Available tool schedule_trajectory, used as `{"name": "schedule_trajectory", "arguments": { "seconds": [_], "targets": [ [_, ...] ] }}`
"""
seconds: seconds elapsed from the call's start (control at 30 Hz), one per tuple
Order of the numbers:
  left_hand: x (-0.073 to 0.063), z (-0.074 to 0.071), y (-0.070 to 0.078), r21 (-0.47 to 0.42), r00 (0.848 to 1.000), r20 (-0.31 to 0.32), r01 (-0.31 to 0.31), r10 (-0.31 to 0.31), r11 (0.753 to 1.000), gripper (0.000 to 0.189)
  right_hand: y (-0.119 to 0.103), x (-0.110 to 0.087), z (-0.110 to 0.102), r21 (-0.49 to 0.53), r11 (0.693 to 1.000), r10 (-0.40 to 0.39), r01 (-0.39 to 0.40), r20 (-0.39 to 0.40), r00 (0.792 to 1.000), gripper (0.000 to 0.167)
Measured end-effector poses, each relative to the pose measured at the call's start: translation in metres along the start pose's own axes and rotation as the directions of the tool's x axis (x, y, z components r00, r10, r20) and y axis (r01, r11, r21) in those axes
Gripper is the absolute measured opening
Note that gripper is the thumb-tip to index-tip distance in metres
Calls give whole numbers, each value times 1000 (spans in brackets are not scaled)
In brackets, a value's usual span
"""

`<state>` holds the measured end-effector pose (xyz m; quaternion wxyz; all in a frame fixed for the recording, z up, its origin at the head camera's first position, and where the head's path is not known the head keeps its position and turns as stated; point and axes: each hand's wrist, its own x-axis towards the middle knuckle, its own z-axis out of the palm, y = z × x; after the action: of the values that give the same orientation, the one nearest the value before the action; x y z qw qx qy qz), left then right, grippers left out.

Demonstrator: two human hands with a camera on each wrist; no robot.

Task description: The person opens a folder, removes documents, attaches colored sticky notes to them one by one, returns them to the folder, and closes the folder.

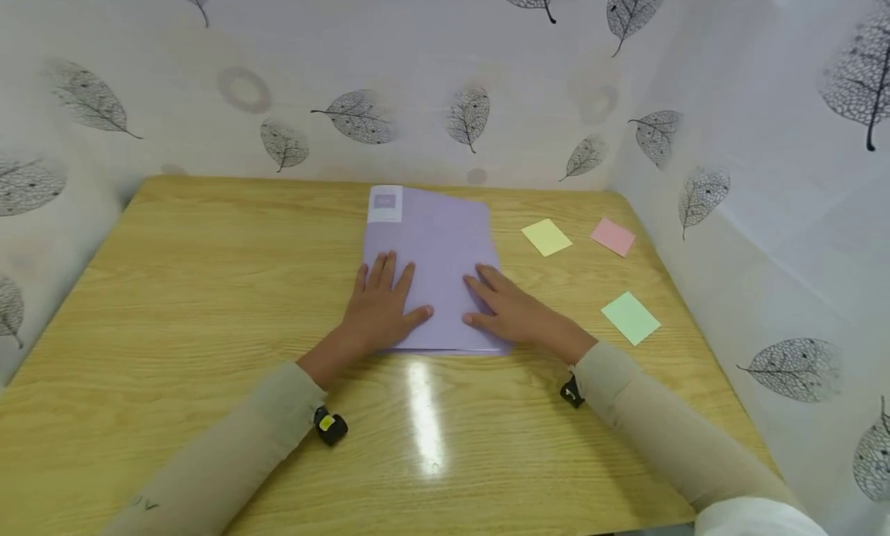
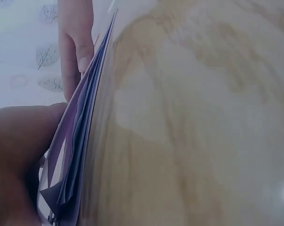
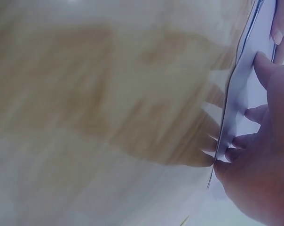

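A closed purple folder [image 1: 445, 250] lies flat on the wooden table, a white label [image 1: 385, 205] at its top left corner. My left hand [image 1: 381, 308] rests on its lower left part, fingers spread and straight. On the lower right side lies my right hand [image 1: 511, 304], its fingers reaching in over the cover. Seen from the left wrist, the folder's near edge [image 2: 81, 122] shows several thin sheets between the covers. In the right wrist view the fingertips of the right hand [image 3: 269, 136] touch the cover near its edge.
To the folder's right lie three paper squares: a yellow one [image 1: 547, 237], a pink one [image 1: 613, 236] and a green one [image 1: 631, 318]. Pale leaf-patterned sheeting [image 1: 417, 72] rises behind and beside the wooden table [image 1: 229, 289].
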<state>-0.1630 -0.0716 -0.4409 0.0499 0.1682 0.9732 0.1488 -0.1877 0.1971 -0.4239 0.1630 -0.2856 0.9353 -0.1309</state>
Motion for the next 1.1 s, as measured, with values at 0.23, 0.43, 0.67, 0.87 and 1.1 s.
{"name": "schedule_trajectory", "arguments": {
  "seconds": [0.23,0.43,0.67,0.87,1.1],
  "targets": [
    [-2,-1,3,3,1000,-24,-18,18,1000,88,7,-1,1,17,1000,-19,19,-3,1000,81],
    [-15,-6,8,22,987,11,-161,161,987,86,12,1,-2,28,999,-33,33,-5,999,81],
    [-26,-4,9,67,970,48,-240,237,969,95,13,2,-5,23,999,-45,45,-21,999,81],
    [-28,-4,7,73,969,60,-245,241,967,98,13,3,-6,39,998,-57,58,-29,998,80],
    [-31,-6,7,46,965,29,-262,261,964,95,21,1,-4,176,984,-18,23,-32,999,82]
  ]
}}
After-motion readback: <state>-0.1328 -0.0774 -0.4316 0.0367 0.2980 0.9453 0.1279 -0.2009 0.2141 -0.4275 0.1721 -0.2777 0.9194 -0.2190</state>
